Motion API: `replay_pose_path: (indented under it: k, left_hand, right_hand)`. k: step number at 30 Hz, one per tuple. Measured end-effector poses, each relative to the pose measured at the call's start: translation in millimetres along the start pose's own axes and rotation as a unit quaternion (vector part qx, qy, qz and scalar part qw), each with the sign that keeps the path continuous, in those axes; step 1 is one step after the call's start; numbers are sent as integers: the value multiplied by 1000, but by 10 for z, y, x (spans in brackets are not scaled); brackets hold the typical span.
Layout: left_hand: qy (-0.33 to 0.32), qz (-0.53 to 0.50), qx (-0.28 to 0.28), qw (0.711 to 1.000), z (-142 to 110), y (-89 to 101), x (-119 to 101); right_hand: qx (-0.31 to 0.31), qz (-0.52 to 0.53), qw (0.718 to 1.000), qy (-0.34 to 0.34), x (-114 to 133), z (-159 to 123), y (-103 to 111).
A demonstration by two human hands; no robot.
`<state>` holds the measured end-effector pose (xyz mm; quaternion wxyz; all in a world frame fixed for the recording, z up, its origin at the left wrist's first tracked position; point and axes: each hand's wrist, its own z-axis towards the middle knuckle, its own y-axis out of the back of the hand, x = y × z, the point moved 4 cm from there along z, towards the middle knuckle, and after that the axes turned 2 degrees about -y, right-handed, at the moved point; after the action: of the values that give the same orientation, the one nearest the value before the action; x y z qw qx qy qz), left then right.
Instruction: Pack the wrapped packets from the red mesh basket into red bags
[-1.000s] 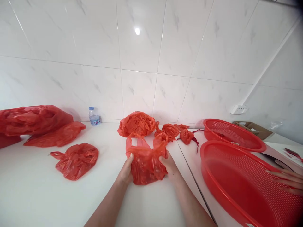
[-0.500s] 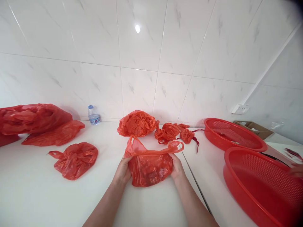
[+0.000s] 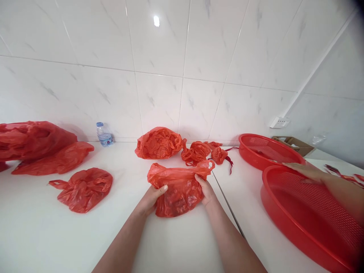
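Between my hands is a red plastic bag [image 3: 179,193] with dark contents showing faintly through the film. My left hand [image 3: 152,199] grips its left side, thumb in front and fingers hidden behind. On the right side my right hand [image 3: 206,189] is closed on the film, thumb near the bag's upper part. The bag's top is loosely gathered, with a handle loop at its right corner. A knotted red bag [image 3: 87,189] lies to the left on the white table [image 3: 42,235]. What exactly is inside the held bag I cannot make out.
Behind stand a crumpled red bag [image 3: 159,143], smaller red bundles [image 3: 196,151] and a water bottle [image 3: 104,134]. A big red bag pile [image 3: 36,142] lies far left. At right, another person's hand [image 3: 308,171] reaches over two red plastic baskets [image 3: 273,189]; a cardboard box [image 3: 295,144] is behind.
The bag's top has sunk and folded over, and my thumbs have come round to its front. The other person's hand has reached in leftward over the baskets. The view has shifted slightly.
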<state>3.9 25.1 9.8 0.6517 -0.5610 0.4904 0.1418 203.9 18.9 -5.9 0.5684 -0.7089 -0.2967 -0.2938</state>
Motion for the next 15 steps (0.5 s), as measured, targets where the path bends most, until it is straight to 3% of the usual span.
replay_pose_path:
  k: [4, 9, 15]
  left_hand:
    - [14, -34, -52, 998, 15, 37, 96]
    - [-3, -73, -91, 993, 57, 69, 143]
    - [25, -99, -19, 995, 19, 56, 142]
  right_hand:
    - [2, 66, 998, -10, -16, 0, -46]
    - [61, 108, 991, -51, -166, -26, -211]
    - [79, 44, 995, -47, -300, -124, -326]
